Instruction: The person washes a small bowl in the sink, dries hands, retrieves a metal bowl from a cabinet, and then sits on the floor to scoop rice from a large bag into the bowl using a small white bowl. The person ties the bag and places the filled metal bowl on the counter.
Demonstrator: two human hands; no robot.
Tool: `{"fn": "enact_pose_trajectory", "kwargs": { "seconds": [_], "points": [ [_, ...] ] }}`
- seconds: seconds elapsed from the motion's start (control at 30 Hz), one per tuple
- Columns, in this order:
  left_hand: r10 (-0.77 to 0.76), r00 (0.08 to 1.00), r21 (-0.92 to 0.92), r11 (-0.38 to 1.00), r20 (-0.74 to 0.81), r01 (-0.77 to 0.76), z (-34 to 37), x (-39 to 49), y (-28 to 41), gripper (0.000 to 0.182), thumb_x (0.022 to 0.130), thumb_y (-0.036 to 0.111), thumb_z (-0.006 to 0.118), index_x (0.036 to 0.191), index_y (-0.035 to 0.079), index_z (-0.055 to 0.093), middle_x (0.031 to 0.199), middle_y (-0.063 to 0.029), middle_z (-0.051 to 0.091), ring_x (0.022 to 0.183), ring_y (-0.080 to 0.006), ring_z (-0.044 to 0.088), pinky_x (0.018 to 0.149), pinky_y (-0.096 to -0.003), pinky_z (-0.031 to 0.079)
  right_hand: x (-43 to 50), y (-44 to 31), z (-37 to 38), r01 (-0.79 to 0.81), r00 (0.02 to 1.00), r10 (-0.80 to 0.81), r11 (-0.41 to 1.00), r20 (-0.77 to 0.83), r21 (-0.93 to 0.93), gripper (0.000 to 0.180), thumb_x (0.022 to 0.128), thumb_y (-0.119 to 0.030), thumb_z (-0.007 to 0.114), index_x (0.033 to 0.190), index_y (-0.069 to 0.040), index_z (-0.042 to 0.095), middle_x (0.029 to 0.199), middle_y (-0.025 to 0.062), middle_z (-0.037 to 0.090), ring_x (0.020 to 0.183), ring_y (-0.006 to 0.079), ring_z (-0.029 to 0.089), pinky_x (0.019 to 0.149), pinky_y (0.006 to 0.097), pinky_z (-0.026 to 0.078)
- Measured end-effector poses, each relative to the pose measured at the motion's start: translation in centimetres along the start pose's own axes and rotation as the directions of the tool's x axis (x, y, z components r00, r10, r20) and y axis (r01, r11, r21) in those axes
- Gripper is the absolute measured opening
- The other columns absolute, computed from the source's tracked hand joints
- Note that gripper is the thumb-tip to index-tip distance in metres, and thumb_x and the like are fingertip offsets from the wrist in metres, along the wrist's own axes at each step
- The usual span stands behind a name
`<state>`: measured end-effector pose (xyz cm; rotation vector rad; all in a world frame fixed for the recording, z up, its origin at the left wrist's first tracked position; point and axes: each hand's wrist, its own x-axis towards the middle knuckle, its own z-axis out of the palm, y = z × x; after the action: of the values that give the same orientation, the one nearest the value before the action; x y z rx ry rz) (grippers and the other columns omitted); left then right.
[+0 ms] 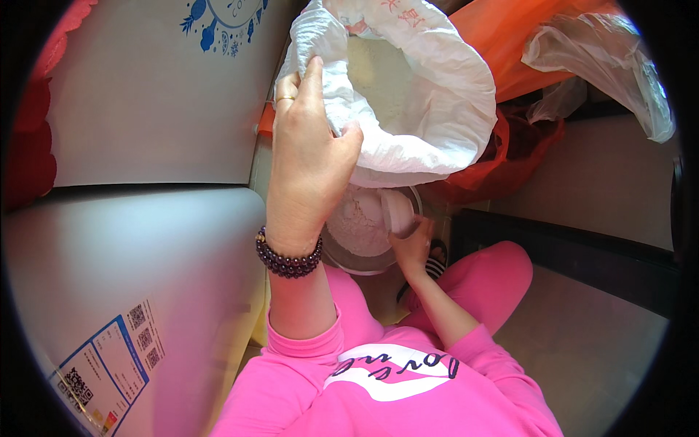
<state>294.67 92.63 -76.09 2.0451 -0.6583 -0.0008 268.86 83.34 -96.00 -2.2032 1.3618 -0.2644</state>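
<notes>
My left hand [311, 147], with a ring and a dark beaded bracelet, grips the folded rim of a white woven sack [456, 104]. Inside the open sack lies pale powder [379, 76] that looks like flour. Below the sack, a clear round bowl [374, 271] holds a heap of whitish flour-like powder [352, 232]. My right hand [412, 246], slightly blurred, holds a white cup or small bowl [398, 210], tilted over the right part of the clear bowl. The sack hides the far part of the clear bowl, and my right fingers are partly hidden behind the cup.
On the left stand a white appliance-like panel [153, 109] with blue prints and a glossy panel [164, 246] bearing a label. Orange [491, 38] and red [519, 164] plastic bags and a clear bag [606, 60] lie right of the sack. A dark-edged cabinet [568, 257] is at the right.
</notes>
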Motion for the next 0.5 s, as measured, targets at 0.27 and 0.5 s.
{"fn": "enact_pose_trajectory", "kwargs": {
  "seconds": [0.27, 0.5],
  "points": [
    [-0.002, 1.0, -0.029, 1.0, -0.017, 0.001, 0.0, -0.1, 0.4, 0.067, 0.072, 0.006, 0.066, 0.134, -0.006, 0.044, 0.107, -0.0122, 0.051, 0.071, -0.0123, 0.05, 0.067, -0.0259, 0.047, -0.3, 1.5, -3.1, -0.725, 0.685, 0.504, 0.406, 0.526, 0.556, 0.035, 0.084, -0.018, 0.064, 0.111, 0.001, 0.053, 0.107, 0.0113, 0.058, 0.1, 0.0191, 0.057, 0.079, 0.0351, 0.051],
    [0.018, 1.0, 0.001, 1.0, -0.021, -0.018, -0.3, 0.0, 0.2, 0.063, 0.073, 0.006, 0.064, 0.132, -0.004, 0.046, 0.107, -0.012, 0.053, 0.07, -0.0117, 0.05, 0.067, -0.026, 0.047, -2.4, -1.3, -10.6, -0.798, 0.586, 0.332, 0.077, 0.74, 0.597, 0.035, 0.083, -0.017, 0.056, 0.113, 0.0, 0.051, 0.113, 0.012, 0.056, 0.106, 0.0244, 0.056, 0.089, 0.0414, 0.05]
  ]
}}
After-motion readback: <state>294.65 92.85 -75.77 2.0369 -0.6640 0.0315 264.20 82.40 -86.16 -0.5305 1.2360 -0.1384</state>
